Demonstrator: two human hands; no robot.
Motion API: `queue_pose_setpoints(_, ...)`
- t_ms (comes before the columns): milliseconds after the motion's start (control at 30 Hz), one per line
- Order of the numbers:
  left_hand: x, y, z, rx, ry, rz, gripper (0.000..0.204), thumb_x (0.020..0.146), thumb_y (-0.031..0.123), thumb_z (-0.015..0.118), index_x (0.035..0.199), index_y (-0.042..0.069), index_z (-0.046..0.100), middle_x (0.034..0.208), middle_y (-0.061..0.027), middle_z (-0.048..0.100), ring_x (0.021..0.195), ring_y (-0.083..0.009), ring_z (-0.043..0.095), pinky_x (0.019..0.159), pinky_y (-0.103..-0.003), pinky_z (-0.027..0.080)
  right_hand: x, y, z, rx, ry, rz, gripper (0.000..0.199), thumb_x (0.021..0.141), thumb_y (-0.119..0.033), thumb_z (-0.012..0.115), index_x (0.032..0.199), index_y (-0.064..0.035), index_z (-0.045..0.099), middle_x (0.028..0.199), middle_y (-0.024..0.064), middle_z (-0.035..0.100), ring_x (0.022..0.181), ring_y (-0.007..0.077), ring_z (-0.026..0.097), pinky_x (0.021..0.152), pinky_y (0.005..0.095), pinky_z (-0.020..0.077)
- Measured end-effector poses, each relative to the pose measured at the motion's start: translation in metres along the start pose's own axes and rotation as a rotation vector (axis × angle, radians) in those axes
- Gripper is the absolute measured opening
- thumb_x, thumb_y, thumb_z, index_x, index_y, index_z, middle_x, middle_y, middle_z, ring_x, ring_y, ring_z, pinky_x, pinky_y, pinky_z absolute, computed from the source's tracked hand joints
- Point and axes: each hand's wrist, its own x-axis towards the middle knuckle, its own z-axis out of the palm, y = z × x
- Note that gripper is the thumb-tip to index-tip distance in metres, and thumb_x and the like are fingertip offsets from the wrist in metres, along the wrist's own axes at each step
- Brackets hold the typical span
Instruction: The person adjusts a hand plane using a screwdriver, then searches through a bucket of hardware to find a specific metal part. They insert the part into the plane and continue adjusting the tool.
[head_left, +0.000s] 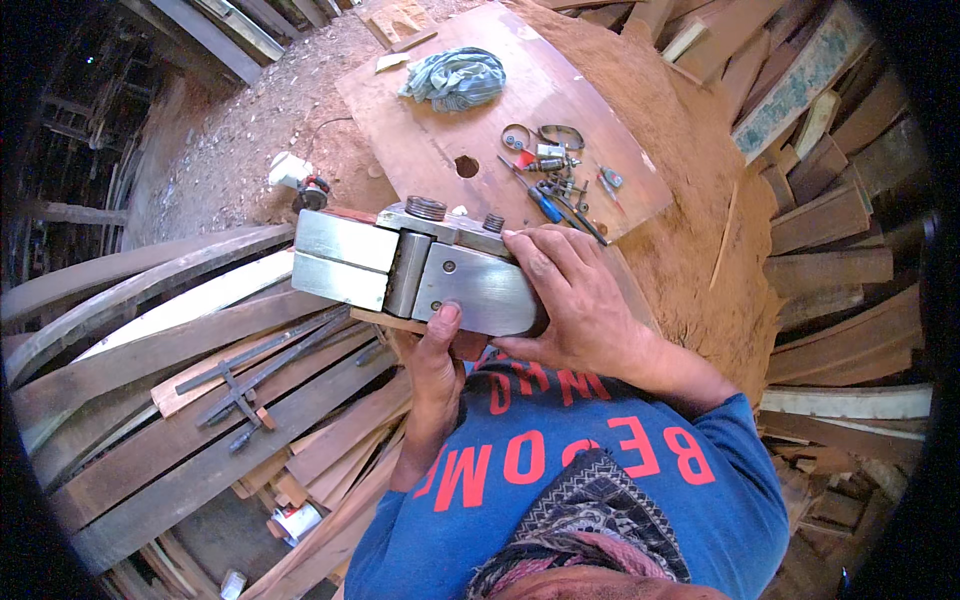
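Between my hands is the metal body of an electric hand planer [480, 290], its flat silver sole facing up and its cutter drum [407, 275] showing across the gap. My left hand [432, 375] grips the near edge from below, thumb pressed on the metal. Wrapped over the rounded right end is my right hand [580, 300], fingers on the far side. A large coil spring [426, 207] and a smaller spring [494, 223] show along the far edge. Beyond lie a blue-handled screwdriver [545, 206] and several loose metal parts [560, 185] on a wooden board.
The board [420, 130] has a round hole [466, 167] and a crumpled striped cloth [456, 80]. A white and dark object [298, 178] stands left of it. Planks [200, 370] with a metal bar clamp [240, 395] lie at left; stacked timber [830, 220] lines the right, beside sawdust [690, 140].
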Motion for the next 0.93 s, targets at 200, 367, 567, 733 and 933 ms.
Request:
queue_pose_setpoints(200,0.0,-0.011,-0.02,-0.047,0.007,-0.067,0.071,0.08,0.013,0.077,0.143,0.003,0.045,0.128,-0.0132,0.06,0.112,-0.0237,0.064,0.097,-0.04,0.055,0.001,-0.002,-0.001,0.005,0.004,-0.031,0.098,0.06,-0.031,0.089,0.139,0.0053,0.045,0.126,0.0205,0.054,0.118,0.0399,0.052,0.103,0.0498,0.0428)
queue_pose_setpoints(367,-0.001,0.013,-0.009,-0.07,-0.077,-0.089,0.069,0.082,0.019,0.074,0.142,0.0,0.045,0.128,-0.0147,0.06,0.112,-0.0255,0.065,0.093,-0.04,0.057,0.005,0.002,-0.017,0.248,-0.018,0.047,0.088,0.07,-0.033,0.087,0.141,-0.0001,0.047,0.128,0.0202,0.055,0.119,0.0381,0.055,0.104,0.0471,0.0442)
queue_pose_setpoints(567,-0.005,0.029,-0.005,0.018,-0.09,-0.036,0.076,0.085,0.046,0.071,0.142,0.005,0.044,0.13,-0.013,0.058,0.117,-0.0307,0.061,0.094,-0.048,0.055,-0.001,0.019,-0.019,0.78,-0.223,0.443,0.085,0.084,-0.035,0.079,0.15,-0.0018,0.037,0.132,0.017,0.057,0.122,0.0267,0.057,0.105,0.04,0.0446)
queue_pose_setpoints(733,0.005,0.037,-0.004,-0.086,-0.056,-0.032,0.075,0.089,0.052,0.068,0.145,0.008,0.043,0.132,-0.0124,0.058,0.121,-0.0304,0.06,0.097,-0.049,0.053,0.009,0.008,-0.025,0.878,-0.193,0.297,0.079,0.084,-0.03,0.08,0.147,-0.0004,0.043,0.133,0.0152,0.058,0.125,0.0273,0.056,0.107,0.0401,0.0433)
queue_pose_setpoints(933,0.02,0.044,0.002,-0.16,0.017,0.121,0.076,0.09,0.054,0.067,0.147,0.01,0.042,0.137,-0.0118,0.057,0.124,-0.0317,0.059,0.103,-0.051,0.05,0.032,-0.014,-0.041,0.582,-0.132,0.109,0.061,0.085,-0.027,0.077,0.136,-0.0019,0.055,0.132,0.0158,0.059,0.125,0.0317,0.055,0.109,0.042,0.0409)
